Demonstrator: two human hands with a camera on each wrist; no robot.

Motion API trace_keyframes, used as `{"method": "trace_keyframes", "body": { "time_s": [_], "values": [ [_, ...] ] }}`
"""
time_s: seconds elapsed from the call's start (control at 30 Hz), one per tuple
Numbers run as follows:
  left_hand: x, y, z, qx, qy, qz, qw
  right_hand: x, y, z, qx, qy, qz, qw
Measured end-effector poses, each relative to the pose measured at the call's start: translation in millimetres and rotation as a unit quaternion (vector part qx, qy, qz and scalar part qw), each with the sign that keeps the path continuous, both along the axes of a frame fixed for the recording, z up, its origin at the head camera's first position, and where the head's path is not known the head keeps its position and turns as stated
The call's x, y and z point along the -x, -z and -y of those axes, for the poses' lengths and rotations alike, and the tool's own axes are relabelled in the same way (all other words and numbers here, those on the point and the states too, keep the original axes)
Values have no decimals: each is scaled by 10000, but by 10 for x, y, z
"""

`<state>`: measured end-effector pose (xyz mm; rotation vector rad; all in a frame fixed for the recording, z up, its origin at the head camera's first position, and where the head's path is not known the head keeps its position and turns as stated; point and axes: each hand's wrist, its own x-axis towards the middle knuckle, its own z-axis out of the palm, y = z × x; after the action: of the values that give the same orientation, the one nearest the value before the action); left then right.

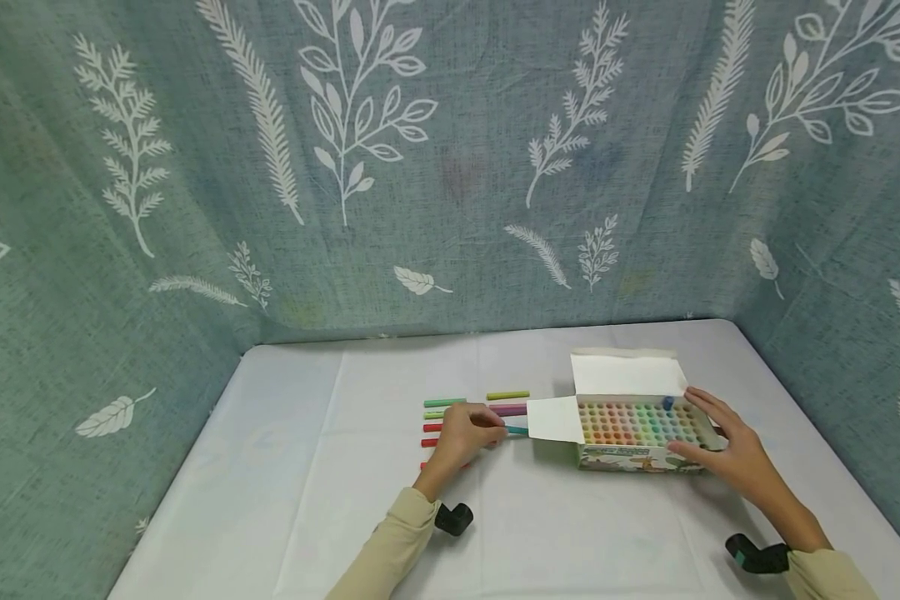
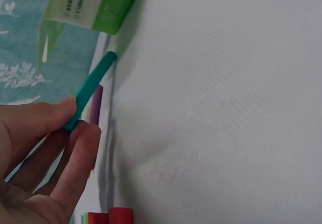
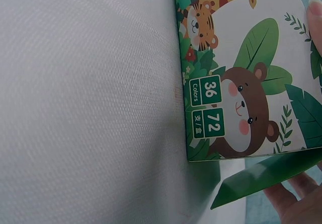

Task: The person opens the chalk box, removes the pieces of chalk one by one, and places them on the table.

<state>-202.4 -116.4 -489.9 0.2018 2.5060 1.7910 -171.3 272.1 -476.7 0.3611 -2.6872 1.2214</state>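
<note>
My left hand [image 1: 467, 433] pinches a teal crayon [image 2: 95, 80] between thumb and fingertips. Its far end points toward the box's open side flap [image 1: 555, 418]. My right hand [image 1: 742, 458] grips the right end of the crayon box [image 3: 256, 48], thumb at the front edge and fingers at the back corner. Many round crayon ends show in rows inside, and one dark blue crayon [image 1: 668, 403] stands higher than the others. Beside my left hand lie loose crayons: green [image 1: 445, 402], purple [image 1: 507, 409] and red [image 1: 431, 427], some partly hidden by the hand.
The box's lid [image 1: 626, 373] stands raised at the back. A yellow-green crayon [image 1: 507, 395] lies behind the purple one. White cloth covers the table [image 1: 300, 500], and a patterned curtain [image 1: 480, 167] hangs around its back and sides. Black wrist devices [image 1: 454, 519] sit at both cuffs.
</note>
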Motion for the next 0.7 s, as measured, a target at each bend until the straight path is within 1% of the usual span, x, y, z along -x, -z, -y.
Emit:
{"method": "trace_keyframes", "body": {
  "time_s": [0.07,0.13,0.2,0.33,0.47,0.53,0.6,0.67,0.7],
  "values": [
    [5,20,-19,384,111,-237,9989,1,5,-3,11,-8,-3,10000],
    [10,27,-34,763,249,-485,9956,4,11,-7,11,-4,1,10000],
    [17,34,-46,1160,387,-741,9897,5,18,-14,6,7,1,10000],
    [29,27,-62,1857,600,-985,9758,7,26,-23,-6,51,10,10000],
    [42,23,-72,2376,718,-1002,9635,7,24,-20,25,22,21,10000],
    [46,16,-76,2510,746,-964,9603,6,23,-16,30,0,24,10000],
    [51,2,-81,2569,775,-922,9589,6,21,-14,35,-12,32,10000],
    [52,-21,-82,2552,787,-848,9600,6,20,-15,38,-13,49,10000],
    [52,-38,-81,2496,789,-798,9618,6,20,-16,30,-7,57,10000]
  ]
}}
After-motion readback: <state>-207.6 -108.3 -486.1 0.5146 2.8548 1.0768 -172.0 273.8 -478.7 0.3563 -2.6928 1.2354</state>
